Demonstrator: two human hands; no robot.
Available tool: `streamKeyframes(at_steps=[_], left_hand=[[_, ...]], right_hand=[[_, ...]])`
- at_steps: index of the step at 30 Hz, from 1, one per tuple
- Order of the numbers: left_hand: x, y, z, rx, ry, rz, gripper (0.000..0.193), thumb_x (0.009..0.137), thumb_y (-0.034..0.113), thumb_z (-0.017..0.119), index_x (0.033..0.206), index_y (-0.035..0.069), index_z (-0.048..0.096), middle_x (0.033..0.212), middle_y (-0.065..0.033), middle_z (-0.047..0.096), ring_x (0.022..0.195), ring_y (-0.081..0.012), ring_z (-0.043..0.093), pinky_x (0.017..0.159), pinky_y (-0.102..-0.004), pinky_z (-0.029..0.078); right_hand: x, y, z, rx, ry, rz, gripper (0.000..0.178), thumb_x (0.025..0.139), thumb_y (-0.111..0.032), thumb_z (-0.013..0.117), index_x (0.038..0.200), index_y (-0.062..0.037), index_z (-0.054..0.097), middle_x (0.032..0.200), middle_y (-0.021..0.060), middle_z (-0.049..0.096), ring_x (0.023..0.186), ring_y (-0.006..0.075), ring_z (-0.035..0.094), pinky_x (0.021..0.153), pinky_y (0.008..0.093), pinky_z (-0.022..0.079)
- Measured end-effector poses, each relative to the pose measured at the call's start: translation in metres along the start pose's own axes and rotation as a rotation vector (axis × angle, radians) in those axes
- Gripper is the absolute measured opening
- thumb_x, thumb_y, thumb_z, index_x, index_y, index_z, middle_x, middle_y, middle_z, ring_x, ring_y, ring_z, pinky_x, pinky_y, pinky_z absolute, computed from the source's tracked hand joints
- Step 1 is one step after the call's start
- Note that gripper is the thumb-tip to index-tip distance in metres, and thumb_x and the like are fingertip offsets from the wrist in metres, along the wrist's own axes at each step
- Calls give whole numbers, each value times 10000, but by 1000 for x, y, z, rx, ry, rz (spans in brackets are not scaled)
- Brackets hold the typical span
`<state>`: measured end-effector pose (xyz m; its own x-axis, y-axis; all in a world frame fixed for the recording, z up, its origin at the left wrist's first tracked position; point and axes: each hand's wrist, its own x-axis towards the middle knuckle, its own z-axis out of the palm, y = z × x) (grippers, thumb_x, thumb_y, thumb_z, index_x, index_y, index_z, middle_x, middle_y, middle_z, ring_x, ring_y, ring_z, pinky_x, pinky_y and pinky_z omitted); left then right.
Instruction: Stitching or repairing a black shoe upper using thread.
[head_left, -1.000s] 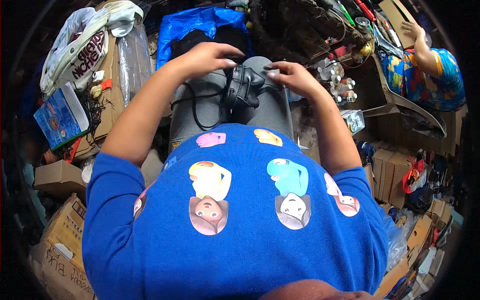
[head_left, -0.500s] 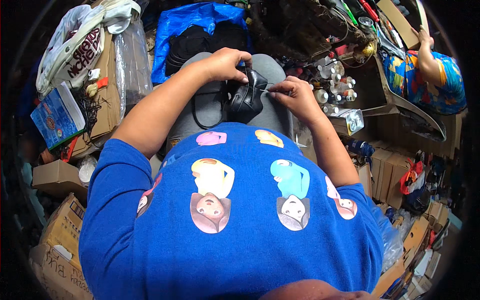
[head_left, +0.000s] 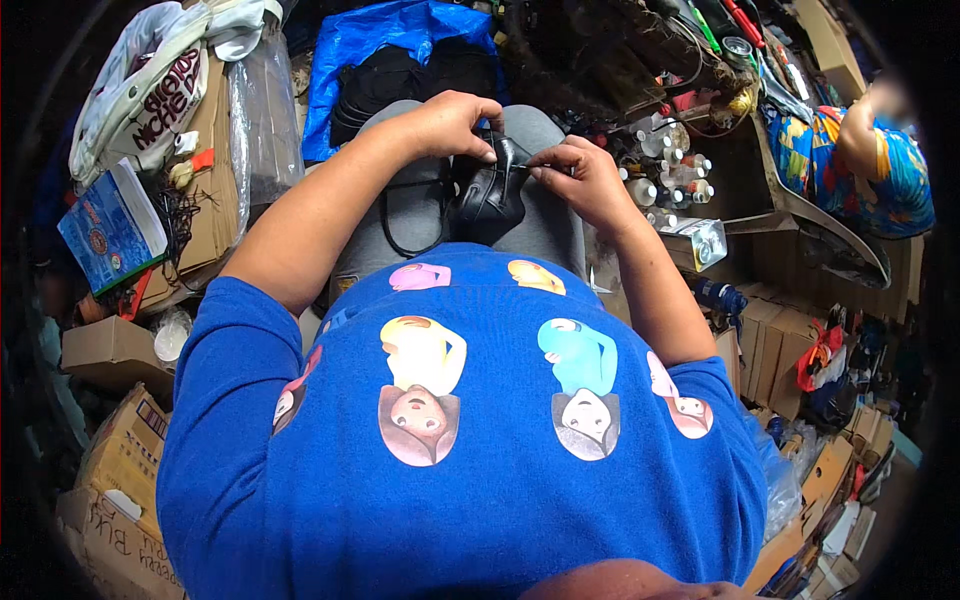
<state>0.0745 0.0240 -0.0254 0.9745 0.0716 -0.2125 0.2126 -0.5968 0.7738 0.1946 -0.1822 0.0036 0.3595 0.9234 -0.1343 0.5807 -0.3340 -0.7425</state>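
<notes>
A black leather piece (head_left: 490,200), bag-like with folds and seams, rests between my thighs on grey trousers (head_left: 412,215). A thin black strap (head_left: 392,225) loops from it over my left thigh. My left hand (head_left: 462,128) pinches the upper edge of the leather between thumb and fingers. On the other side my right hand (head_left: 575,172) is closed at the leather's right edge, thumb against forefinger. A thin needle (head_left: 521,166) shows in part between these fingertips and the leather; its tip cannot be made out.
Ahead lies a blue plastic bag (head_left: 335,60) with black material in it. Several small bottles (head_left: 675,170) stand to the right, near a clear container (head_left: 706,243). Another person in a colourful shirt (head_left: 900,165) is at the far right. Cardboard boxes (head_left: 110,350) are at the left.
My right hand has moved slightly left and up, closer to the leather, and less of the needle shows. My left hand keeps its hold. The other person's arm has shifted.
</notes>
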Motion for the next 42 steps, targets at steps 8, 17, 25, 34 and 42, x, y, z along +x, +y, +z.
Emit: streamKeyframes(at_steps=[8,17,25,34,42], left_hand=[[3,-12,4,-33,37,55,390,643,183,800,979,71,635,887,-109,672,847,-228,637,753,-340,487],[-21,-2,6,37,256,97,383,753,101,703,1119,75,592,949,-118,567,885,-232,580,783,-338,472],[-61,15,10,24,449,141,271,744,-28,628,993,71,668,838,-107,558,798,-262,579,704,-327,476],[-62,17,12,250,512,215,155,673,71,732,812,126,692,751,-53,560,776,-256,558,693,-368,427],[-60,15,11,289,496,256,144,669,72,729,795,128,690,745,-50,552,776,-258,548,708,-373,427]], right_hand=[[13,15,6,229,-83,-3,148,781,-91,706,928,-82,713,781,11,549,771,108,521,722,248,433],[11,12,20,48,29,-197,197,743,-66,715,937,-98,711,773,42,583,721,142,555,656,278,449],[2,13,10,172,-51,-91,308,751,-9,648,1015,-156,708,842,61,598,831,175,598,753,291,479],[15,25,8,188,-153,-73,343,755,8,600,1027,-173,707,878,51,581,891,174,579,822,280,456],[16,28,9,225,-136,-82,320,763,-13,614,1019,-178,714,856,38,572,858,173,569,806,287,450]])
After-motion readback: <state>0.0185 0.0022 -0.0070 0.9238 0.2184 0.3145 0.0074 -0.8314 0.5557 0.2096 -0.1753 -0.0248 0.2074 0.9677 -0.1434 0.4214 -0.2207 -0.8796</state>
